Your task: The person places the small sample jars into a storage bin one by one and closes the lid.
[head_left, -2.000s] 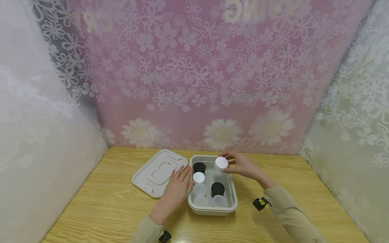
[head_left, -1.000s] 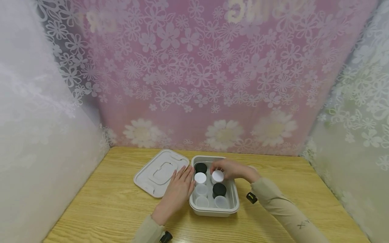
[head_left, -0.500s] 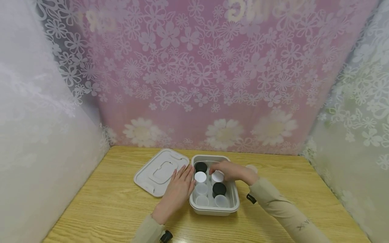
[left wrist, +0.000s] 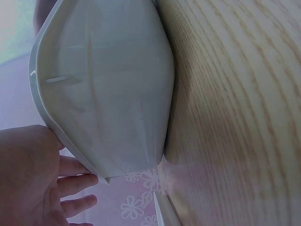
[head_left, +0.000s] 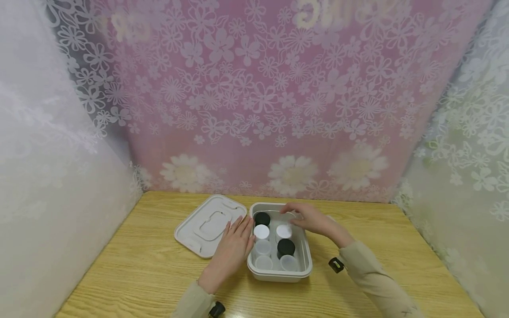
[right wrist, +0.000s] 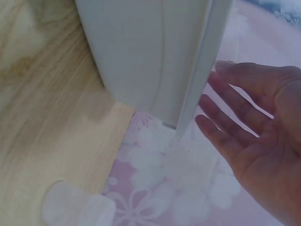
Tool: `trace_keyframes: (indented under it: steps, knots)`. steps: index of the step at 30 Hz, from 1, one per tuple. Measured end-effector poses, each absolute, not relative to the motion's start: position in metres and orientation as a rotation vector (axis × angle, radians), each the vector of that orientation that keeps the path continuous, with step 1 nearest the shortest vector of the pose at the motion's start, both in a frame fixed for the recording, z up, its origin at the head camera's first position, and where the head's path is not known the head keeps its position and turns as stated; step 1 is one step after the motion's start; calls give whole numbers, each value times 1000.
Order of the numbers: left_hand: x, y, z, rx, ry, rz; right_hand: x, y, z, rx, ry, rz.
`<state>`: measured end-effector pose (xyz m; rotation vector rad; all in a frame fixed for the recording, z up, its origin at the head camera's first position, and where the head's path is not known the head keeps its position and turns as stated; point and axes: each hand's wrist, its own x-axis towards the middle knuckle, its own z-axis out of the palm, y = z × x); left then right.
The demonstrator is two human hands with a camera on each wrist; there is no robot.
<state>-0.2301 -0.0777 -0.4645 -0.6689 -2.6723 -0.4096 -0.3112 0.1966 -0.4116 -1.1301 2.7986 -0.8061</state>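
Observation:
A pale grey plastic box (head_left: 278,274) holds several small round jars in two columns. The left column has a black-lidded jar (head_left: 262,219) at the back, a white-lidded jar (head_left: 261,232), then two translucent ones. On the right stand a white-lidded jar (head_left: 284,232), a black-lidded jar (head_left: 286,248) and a translucent jar (head_left: 289,263). My left hand (head_left: 232,245) rests with straight fingers along the box's left rim. Over the back right of the box is my right hand (head_left: 314,218), fingers spread and holding nothing, just behind the right column's white-lidded jar.
The box's lid (head_left: 199,229) lies on the wooden table (head_left: 131,274) to the left. In the right wrist view a translucent jar (right wrist: 77,207) is on the table beyond the box's right side. A flowered curtain (head_left: 254,110) hangs behind the table.
My right hand brought a white-lidded jar down into the right column, behind the black-lidded one, then let go and moved up and back. My left hand stayed at the rim.

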Motion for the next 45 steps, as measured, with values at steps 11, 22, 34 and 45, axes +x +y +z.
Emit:
trace_keyframes:
  steps: [11, 22, 34, 45]
  knots:
    - [-230, -77, -465, -667, -2669, -400, -303, 217, -428, -960, 2888, -1364]
    - [-230, -76, -465, -667, -2675, -395, -287, 253, -442, -718, 2900, -1720]
    - [-231, -78, -466, -676, -2671, -404, -283, 280, -460, -405, 3051, -1761]
    - [-230, -78, -464, -674, -2687, -391, -286, 297, -470, -60, 2858, -1602]
